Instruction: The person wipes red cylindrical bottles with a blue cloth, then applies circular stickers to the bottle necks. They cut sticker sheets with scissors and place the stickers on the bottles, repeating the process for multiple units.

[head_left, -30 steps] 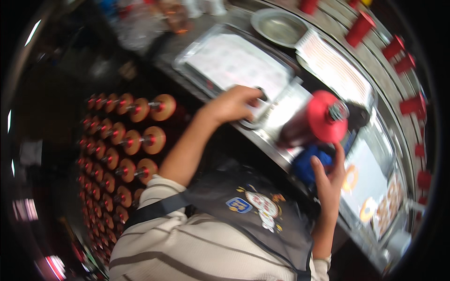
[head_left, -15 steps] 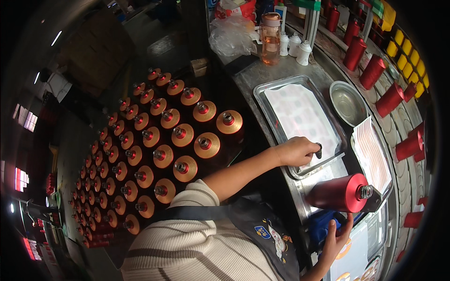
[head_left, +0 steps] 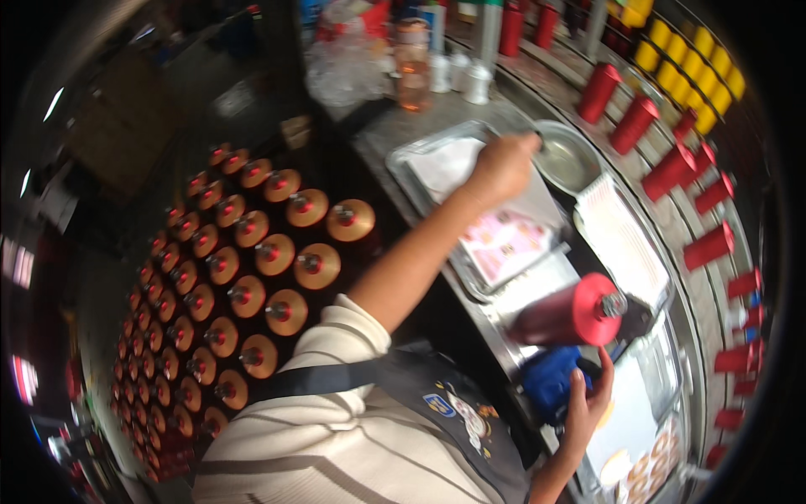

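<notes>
Red cylindrical metal can (head_left: 564, 313) lies on its side on the counter (head_left: 504, 344), at 12 o'clock from the right hand (head_left: 586, 401), whose open fingers touch a blue cloth (head_left: 550, 380). Left hand (head_left: 502, 165) reaches over the rectangular steel tray (head_left: 437, 160) toward the round steel bowl (head_left: 569, 160) at 3 o'clock; its grip is curled, contents indiscernible.

1 tray (head_left: 420, 160), 1 bowl (head_left: 567, 160), 1 red can (head_left: 571, 315) lying.

Rows of gold-topped red cans (head_left: 252, 277) stand on the floor; red cylinders (head_left: 672, 168) and yellow caps (head_left: 688, 67) line the conveyor
</notes>
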`<act>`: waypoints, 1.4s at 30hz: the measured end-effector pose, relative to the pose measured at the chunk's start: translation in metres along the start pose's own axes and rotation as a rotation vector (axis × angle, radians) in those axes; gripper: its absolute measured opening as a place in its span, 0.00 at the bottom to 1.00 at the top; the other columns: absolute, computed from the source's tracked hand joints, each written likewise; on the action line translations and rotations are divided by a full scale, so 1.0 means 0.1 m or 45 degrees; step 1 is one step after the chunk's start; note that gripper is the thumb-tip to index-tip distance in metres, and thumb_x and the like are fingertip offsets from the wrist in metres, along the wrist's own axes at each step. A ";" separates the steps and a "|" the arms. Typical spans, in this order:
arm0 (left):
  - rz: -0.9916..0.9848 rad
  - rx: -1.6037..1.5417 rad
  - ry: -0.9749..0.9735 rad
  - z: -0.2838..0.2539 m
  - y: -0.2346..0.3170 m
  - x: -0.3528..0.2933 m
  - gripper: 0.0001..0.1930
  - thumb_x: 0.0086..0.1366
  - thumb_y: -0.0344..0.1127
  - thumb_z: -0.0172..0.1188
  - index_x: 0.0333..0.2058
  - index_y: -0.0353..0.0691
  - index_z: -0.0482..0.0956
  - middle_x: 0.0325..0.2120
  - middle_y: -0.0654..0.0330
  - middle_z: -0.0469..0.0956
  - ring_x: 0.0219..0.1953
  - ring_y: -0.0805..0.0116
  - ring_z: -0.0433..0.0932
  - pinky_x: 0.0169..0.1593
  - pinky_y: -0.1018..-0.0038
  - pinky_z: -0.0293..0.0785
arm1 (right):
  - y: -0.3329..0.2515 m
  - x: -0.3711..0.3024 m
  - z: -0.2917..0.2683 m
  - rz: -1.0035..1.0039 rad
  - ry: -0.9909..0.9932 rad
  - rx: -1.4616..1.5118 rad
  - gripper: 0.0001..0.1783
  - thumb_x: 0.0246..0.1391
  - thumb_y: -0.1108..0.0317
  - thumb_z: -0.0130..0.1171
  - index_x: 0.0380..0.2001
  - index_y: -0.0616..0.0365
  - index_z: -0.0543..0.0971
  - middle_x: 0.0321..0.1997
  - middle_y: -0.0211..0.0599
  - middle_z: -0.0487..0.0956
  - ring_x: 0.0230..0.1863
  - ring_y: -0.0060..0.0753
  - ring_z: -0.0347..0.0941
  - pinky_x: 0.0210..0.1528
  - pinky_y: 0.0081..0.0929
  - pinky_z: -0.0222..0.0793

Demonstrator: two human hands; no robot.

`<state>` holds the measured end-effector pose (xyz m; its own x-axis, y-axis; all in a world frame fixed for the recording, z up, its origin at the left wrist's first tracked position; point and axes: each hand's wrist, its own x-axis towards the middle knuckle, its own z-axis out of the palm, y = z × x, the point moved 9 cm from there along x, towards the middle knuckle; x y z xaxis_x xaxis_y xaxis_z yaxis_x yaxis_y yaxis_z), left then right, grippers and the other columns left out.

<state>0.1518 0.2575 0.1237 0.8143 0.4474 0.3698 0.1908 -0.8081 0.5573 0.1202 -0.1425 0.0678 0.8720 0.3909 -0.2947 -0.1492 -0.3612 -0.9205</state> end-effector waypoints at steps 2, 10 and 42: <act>0.060 -0.017 0.033 -0.10 0.03 0.15 0.05 0.58 0.25 0.53 0.33 0.35 0.75 0.28 0.41 0.78 0.35 0.37 0.78 0.39 0.49 0.74 | -0.04 -0.02 -0.01 0.011 0.004 0.053 0.32 0.58 0.74 0.60 0.66 0.58 0.66 0.50 0.42 0.76 0.41 0.23 0.74 0.41 0.18 0.74; 0.133 -0.084 0.198 -0.48 0.03 0.63 0.08 0.61 0.30 0.60 0.31 0.33 0.71 0.25 0.49 0.79 0.30 0.50 0.79 0.36 0.61 0.73 | -0.10 -0.08 -0.14 -0.029 0.078 0.060 0.29 0.58 0.72 0.62 0.63 0.60 0.69 0.44 0.30 0.76 0.39 0.15 0.71 0.39 0.13 0.67; 0.473 -0.634 0.620 0.99 3.34 -0.30 0.11 0.54 0.38 0.62 0.33 0.39 0.75 0.39 0.54 0.73 0.48 0.51 0.70 0.62 0.56 0.62 | -1.17 1.49 -0.35 -0.578 0.162 0.009 0.26 0.65 0.62 0.57 0.61 0.60 0.65 0.59 0.44 0.67 0.56 0.36 0.63 0.55 0.28 0.54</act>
<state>0.2455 -0.0642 0.2252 0.4233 0.3922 0.8167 -0.4081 -0.7223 0.5584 0.2840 -0.0715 0.1402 0.9000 0.4008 0.1716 0.2579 -0.1720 -0.9507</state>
